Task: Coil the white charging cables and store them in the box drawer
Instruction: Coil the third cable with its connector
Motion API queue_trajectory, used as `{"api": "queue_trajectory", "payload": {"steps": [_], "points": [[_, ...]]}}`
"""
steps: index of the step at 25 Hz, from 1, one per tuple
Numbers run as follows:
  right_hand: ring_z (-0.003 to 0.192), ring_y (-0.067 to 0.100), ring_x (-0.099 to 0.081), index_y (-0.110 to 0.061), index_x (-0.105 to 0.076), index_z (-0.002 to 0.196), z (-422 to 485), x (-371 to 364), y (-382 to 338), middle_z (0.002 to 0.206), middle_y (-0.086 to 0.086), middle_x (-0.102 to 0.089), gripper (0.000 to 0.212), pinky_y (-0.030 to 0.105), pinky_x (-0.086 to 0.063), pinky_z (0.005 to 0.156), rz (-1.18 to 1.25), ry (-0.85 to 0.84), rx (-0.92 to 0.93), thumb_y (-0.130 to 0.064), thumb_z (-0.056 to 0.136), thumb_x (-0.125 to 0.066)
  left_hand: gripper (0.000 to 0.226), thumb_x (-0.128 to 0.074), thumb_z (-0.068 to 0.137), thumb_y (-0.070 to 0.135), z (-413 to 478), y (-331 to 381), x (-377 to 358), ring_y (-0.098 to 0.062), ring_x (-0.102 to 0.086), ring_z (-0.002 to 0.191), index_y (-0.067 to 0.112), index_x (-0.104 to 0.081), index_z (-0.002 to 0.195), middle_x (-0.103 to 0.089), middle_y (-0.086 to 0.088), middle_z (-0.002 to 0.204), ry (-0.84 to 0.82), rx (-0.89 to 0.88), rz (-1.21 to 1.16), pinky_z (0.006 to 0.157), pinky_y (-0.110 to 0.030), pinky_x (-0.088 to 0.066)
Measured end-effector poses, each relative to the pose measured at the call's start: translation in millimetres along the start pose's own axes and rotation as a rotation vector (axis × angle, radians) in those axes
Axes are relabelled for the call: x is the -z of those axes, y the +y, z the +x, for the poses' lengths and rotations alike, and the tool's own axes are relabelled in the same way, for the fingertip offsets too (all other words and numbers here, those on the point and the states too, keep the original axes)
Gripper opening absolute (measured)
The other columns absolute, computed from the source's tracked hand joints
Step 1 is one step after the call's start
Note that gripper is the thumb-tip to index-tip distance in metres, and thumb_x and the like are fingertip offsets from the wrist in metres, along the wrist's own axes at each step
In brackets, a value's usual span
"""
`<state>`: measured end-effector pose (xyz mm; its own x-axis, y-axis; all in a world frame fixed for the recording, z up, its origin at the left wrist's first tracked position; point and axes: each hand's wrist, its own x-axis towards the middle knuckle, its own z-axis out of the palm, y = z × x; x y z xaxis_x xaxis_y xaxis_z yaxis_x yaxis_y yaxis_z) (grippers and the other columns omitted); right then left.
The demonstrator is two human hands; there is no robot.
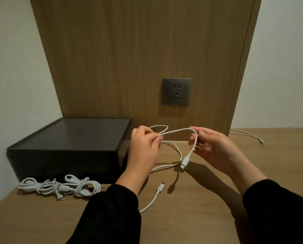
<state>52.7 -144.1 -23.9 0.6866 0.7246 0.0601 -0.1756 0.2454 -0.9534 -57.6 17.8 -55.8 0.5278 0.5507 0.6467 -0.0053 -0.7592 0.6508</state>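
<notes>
A white charging cable (178, 130) is held up between both hands above the wooden table. My left hand (144, 148) pinches a small loop of it. My right hand (211, 147) holds the cable a hand's width to the right, and one plug (185, 162) hangs below those fingers. The cable's other end (161, 187) lies on the table near my left sleeve. The dark box (68, 143) stands at the left, its drawer shut. In front of it lie bundled white cables (59, 186).
Another white cable (247, 135) lies at the back right of the table (200, 217). A grey wall socket (176, 91) sits in the wooden panel behind my hands. White walls flank the panel on both sides.
</notes>
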Motion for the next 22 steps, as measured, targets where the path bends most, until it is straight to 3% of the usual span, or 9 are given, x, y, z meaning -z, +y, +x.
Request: {"api": "queue_trajectory", "payload": {"steps": [2,4,6,8,10,12,15,19,22], "points": [[0.086,0.020,-0.063,-0.008,-0.063,0.111,-1.8,-2.4,3.4,0.087,0.006,-0.067,0.029,0.030,-0.053,0.073,-0.090,0.003,0.055,0.001,0.093,-0.042,0.012,-0.061,0.091,0.016,-1.2,5.6,0.9,-0.003,-0.054,0.087,0.021,-0.072,0.092,-0.056,0.005,0.093,-0.060,0.150,-0.250,0.075,-0.013,-0.042],[0.111,0.015,-0.054,-0.023,-0.057,0.122,-2.0,-5.8,12.8,0.115,-0.001,-0.059,0.045,0.030,-0.048,0.091,-0.617,0.124,0.225,0.006,0.089,-0.046,0.022,-0.060,0.089,0.006,-2.9,9.1,5.8,-0.001,-0.059,0.089,0.025,-0.071,0.086,-0.059,0.006,0.095,-0.195,0.152,-0.399,0.079,-0.018,-0.049],[0.130,0.011,-0.031,-0.038,-0.042,0.133,-1.6,-12.1,23.0,0.141,-0.006,-0.035,0.069,0.027,-0.032,0.105,-1.077,0.135,0.386,0.008,0.084,-0.054,0.025,-0.061,0.087,0.002,-6.7,12.4,11.8,-0.001,-0.059,0.092,0.023,-0.073,0.081,-0.059,0.005,0.098,-0.372,0.080,-0.367,0.081,-0.016,-0.050],[0.138,0.012,-0.012,-0.048,-0.025,0.139,0.5,-18.0,29.8,0.152,-0.010,-0.011,0.085,0.031,-0.021,0.109,-1.262,0.109,0.471,0.004,0.081,-0.061,0.025,-0.061,0.087,-0.001,-9.8,14.6,15.6,-0.005,-0.058,0.095,0.019,-0.075,0.079,-0.059,0.003,0.099,-0.506,0.043,-0.353,0.081,-0.016,-0.049],[0.141,0.016,-0.003,-0.051,-0.019,0.139,3.9,-19.5,35.0,0.155,-0.009,-0.001,0.086,0.037,-0.017,0.112,-1.422,0.089,0.534,-0.003,0.082,-0.063,0.025,-0.060,0.086,-0.004,-12.4,16.2,16.3,-0.006,-0.058,0.097,0.014,-0.076,0.078,-0.060,0.003,0.099,-0.597,0.027,-0.347,0.082,-0.017,-0.049],[0.141,0.021,-0.004,-0.046,-0.039,0.134,8.3,-18.0,39.7,0.157,-0.005,-0.006,0.066,0.043,-0.017,0.112,-1.511,0.057,0.566,-0.014,0.083,-0.066,0.022,-0.062,0.085,-0.003,-14.5,17.4,15.5,-0.007,-0.059,0.098,0.013,-0.076,0.077,-0.061,0.003,0.099,-0.661,0.021,-0.338,0.087,-0.022,-0.051],[0.135,0.031,-0.025,-0.028,-0.072,0.098,11.2,-15.6,39.6,0.150,0.005,-0.033,0.020,0.052,-0.032,0.106,-1.577,0.084,0.624,-0.021,0.080,-0.069,0.021,-0.062,0.085,-0.001,-14.1,20.3,16.1,-0.012,-0.063,0.099,0.011,-0.074,0.074,-0.064,-0.001,0.100,-0.706,0.072,-0.375,0.088,-0.028,-0.053],[0.109,0.039,-0.054,-0.012,-0.076,0.081,16.3,-3.7,34.8,0.114,0.015,-0.066,0.013,0.051,-0.044,0.087,-1.614,0.348,0.750,-0.008,0.069,-0.077,0.030,-0.044,0.094,0.006,-10.2,23.6,21.9,-0.029,-0.068,0.083,0.001,-0.061,0.070,-0.064,-0.017,0.111,-0.599,0.658,-0.965,0.074,-0.035,-0.059],[0.100,0.036,-0.055,-0.011,-0.076,0.082,17.6,3.2,34.3,0.096,0.011,-0.072,0.009,0.048,-0.040,0.087,-1.635,0.527,0.764,-0.011,0.074,-0.074,0.039,-0.037,0.098,0.033,-10.2,19.8,29.4,-0.023,-0.064,0.064,0.002,-0.060,0.093,-0.066,-0.018,0.106,-0.710,0.773,-1.099,0.054,-0.025,-0.055]]}}
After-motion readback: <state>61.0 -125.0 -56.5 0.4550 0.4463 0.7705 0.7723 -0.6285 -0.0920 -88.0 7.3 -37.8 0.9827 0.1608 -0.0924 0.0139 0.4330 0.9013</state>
